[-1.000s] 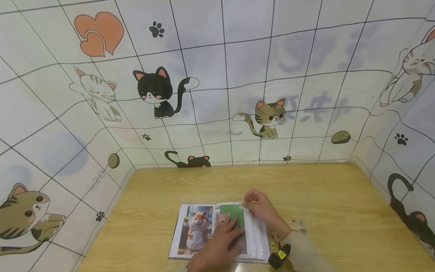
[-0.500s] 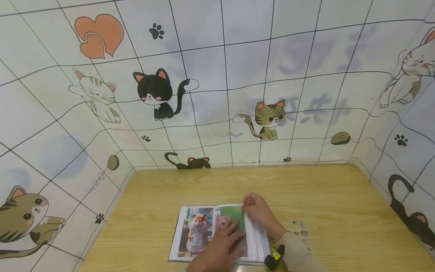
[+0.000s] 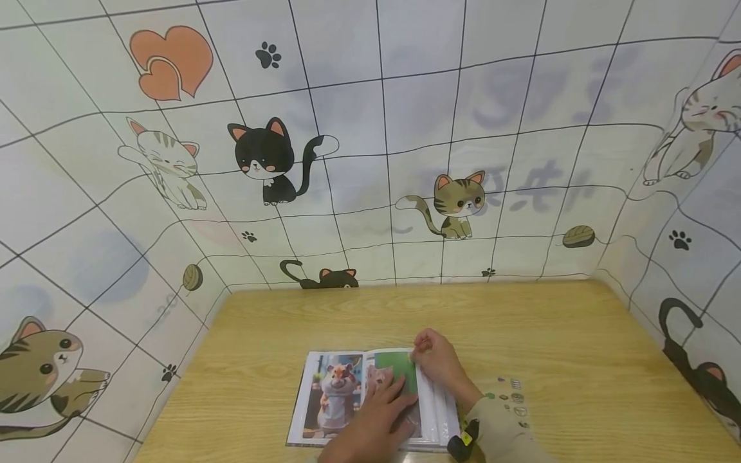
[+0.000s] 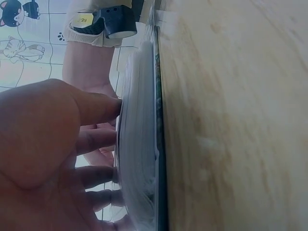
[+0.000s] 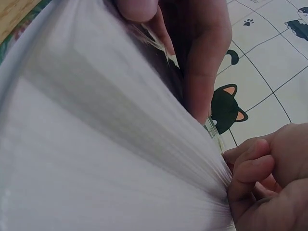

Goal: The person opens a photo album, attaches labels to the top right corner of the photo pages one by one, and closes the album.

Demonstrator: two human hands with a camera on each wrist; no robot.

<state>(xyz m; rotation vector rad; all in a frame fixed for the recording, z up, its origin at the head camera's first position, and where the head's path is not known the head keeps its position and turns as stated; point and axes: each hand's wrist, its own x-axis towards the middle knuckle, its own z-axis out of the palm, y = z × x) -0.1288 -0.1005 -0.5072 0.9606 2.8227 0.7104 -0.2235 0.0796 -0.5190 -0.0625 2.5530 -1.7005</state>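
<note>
An open photo album with clear pocket pages lies on the table. Its left page shows a hamster picture; the right one shows a picture with a pink cat on green. My left hand rests spread on the right picture, covering its lower part. At the top right corner of that page, my right hand pinches the edge between thumb and curled fingers. In the right wrist view the page stack fans out toward the right hand. Exactly which layers it pinches cannot be told.
A clear sheet of small stickers lies to the right of the album, partly under the right sleeve. The wooden table meets cat-printed walls at the back and sides. A black band circles the right wrist.
The right forearm and its wristband have shifted slightly left, uncovering more of the sticker sheet. The right fingers stay at the page corner, and the left hand keeps its place on the picture.
</note>
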